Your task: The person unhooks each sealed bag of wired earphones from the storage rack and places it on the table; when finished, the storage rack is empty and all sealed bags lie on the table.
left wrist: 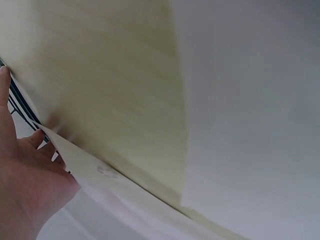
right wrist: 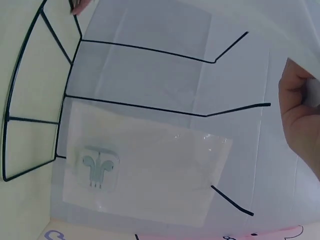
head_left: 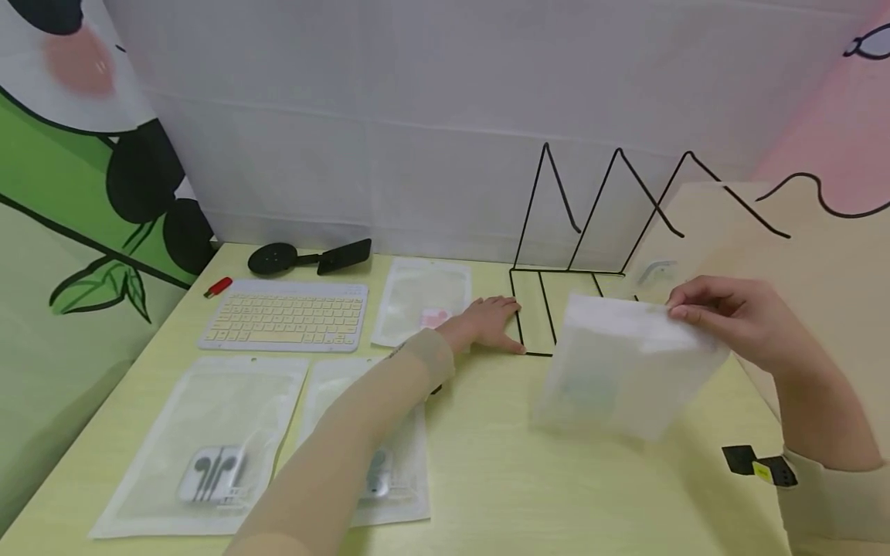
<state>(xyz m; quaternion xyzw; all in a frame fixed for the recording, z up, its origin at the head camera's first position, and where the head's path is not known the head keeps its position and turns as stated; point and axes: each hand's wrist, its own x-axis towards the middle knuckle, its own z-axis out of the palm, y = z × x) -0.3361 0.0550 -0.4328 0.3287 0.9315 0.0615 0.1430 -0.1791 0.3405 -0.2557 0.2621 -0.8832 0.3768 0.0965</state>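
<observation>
My right hand point(head_left: 758, 324) pinches the top edge of a white translucent zip bag point(head_left: 626, 371), which hangs in front of a black wire rack point(head_left: 518, 313). My left hand point(head_left: 487, 323) reaches across the table and touches the rack's left side, with thumb and fingers spread along the base wire. A bag of earphones point(right wrist: 100, 170) hangs at the rack's end prong in the right wrist view. Its outline is hard to make out in the head view. The contents of the bag in my right hand are blurred.
Two bags with earphones, a left bag point(head_left: 215, 417) and a right bag point(head_left: 406, 463), lie at the front left, the latter partly under my left forearm. Behind are a white keyboard point(head_left: 292, 316), a red USB stick point(head_left: 219, 287), a black folding stand point(head_left: 306, 259) and another bag point(head_left: 420, 293).
</observation>
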